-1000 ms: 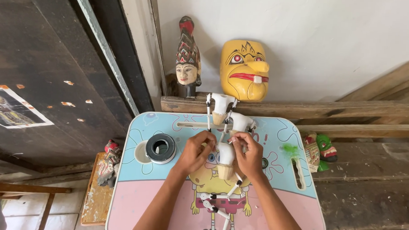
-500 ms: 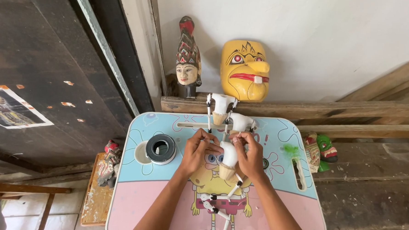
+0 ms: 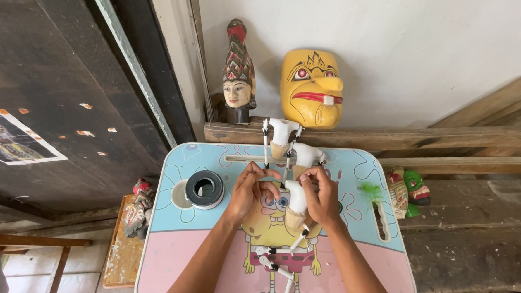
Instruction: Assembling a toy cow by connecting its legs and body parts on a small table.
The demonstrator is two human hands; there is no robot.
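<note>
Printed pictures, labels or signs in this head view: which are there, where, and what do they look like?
Poster: on the dark panel at left, pale rectangle with a brownish figure.
Cartoon print: on the small table, under both hands; yellow square figure on blue and pink.
No packages or screens.

Puppet arm pieces (image 3: 296, 196): smooth white, look like primed wood w/ bare tan ends, thin sticks attached. Small table (image 3: 349, 267): glossy plastic-looking top, printed cartoon. Tape roll (image 3: 205, 189): black, semi-gloss. Yellow mask (image 3: 311, 88) & carved head (image 3: 238, 75): painted wood, slight sheen. Planks (image 3: 448, 139): rough, raw wood. Wall (image 3: 423, 48): matt white
</note>
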